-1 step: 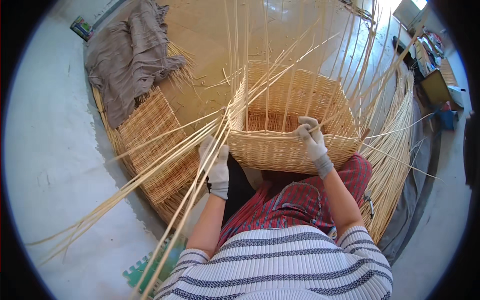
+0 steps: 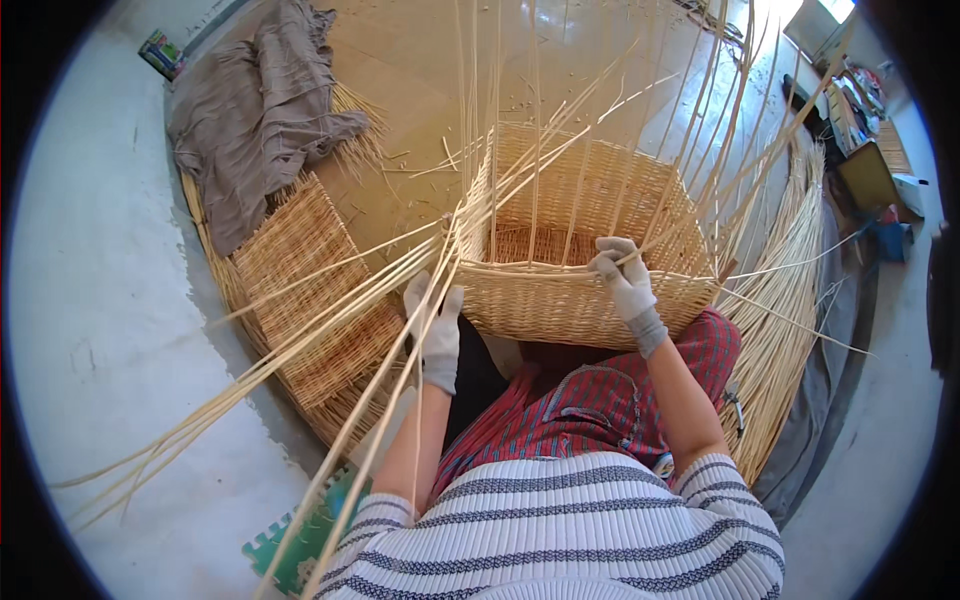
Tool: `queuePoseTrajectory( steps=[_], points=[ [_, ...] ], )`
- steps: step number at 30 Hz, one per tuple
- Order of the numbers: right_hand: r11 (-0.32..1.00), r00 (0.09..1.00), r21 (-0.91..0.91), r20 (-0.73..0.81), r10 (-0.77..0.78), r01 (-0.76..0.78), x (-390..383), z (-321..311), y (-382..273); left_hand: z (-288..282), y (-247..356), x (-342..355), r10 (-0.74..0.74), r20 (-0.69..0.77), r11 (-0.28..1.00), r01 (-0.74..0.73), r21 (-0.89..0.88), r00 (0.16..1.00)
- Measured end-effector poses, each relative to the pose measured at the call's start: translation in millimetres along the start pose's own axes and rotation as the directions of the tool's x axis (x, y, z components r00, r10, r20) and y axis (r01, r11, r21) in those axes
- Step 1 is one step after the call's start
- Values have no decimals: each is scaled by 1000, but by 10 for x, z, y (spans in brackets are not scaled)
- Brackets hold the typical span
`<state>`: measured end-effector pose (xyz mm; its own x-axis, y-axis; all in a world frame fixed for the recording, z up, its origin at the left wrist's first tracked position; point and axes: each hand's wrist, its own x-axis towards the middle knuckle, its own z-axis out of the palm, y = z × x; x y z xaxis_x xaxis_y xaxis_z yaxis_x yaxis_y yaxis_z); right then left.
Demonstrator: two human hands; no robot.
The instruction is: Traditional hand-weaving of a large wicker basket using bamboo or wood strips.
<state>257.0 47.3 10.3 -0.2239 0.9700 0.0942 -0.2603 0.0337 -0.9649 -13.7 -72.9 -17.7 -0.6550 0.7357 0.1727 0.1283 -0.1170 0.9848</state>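
A pale wicker basket (image 2: 560, 303), roughly rectangular, rests over my lap with its mouth facing up. Tall upright stakes rise from its walls. At the near rim, toward the right, my right hand (image 2: 625, 285) in a white work glove is closed on a thin wicker rod (image 2: 655, 240) slanting up to the right. My gloved left hand (image 2: 437, 340) is by the basket's near left corner, thumb and fingers apart. Several long wicker rods (image 2: 300, 335) fan out from that corner to the left and toward me, crossing in front of the left hand and hiding part of its fingers.
Left of the basket lies a flat woven wicker panel (image 2: 305, 270), with a crumpled grey-brown cloth (image 2: 260, 120) beyond it. A large bundle of loose rods (image 2: 785, 330) lies at the right. Green foam mat pieces (image 2: 290, 550) are at lower left. Cut scraps dot the floor.
My left hand has shifted slightly right. The rods coming toward me have swung a little right, and one now hangs across my left forearm. The right hand looks almost unmoved.
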Motion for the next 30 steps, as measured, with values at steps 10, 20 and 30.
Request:
queuePoseTrajectory(
  steps=[10,20,30],
  points=[
    [849,976,-528,-165,-142,34,66,-106,-26,362,-373,519,-406,218,741,180,647,887],
    [947,980,-250,-47,194,-199,86,-90,-333,-144,214,75,-433,132,830,337,443,892],
    [787,994,-616,-94,-58,-12,-56,101,-272,-153,316,218,-214,354,951,112,287,911]
  ],
)
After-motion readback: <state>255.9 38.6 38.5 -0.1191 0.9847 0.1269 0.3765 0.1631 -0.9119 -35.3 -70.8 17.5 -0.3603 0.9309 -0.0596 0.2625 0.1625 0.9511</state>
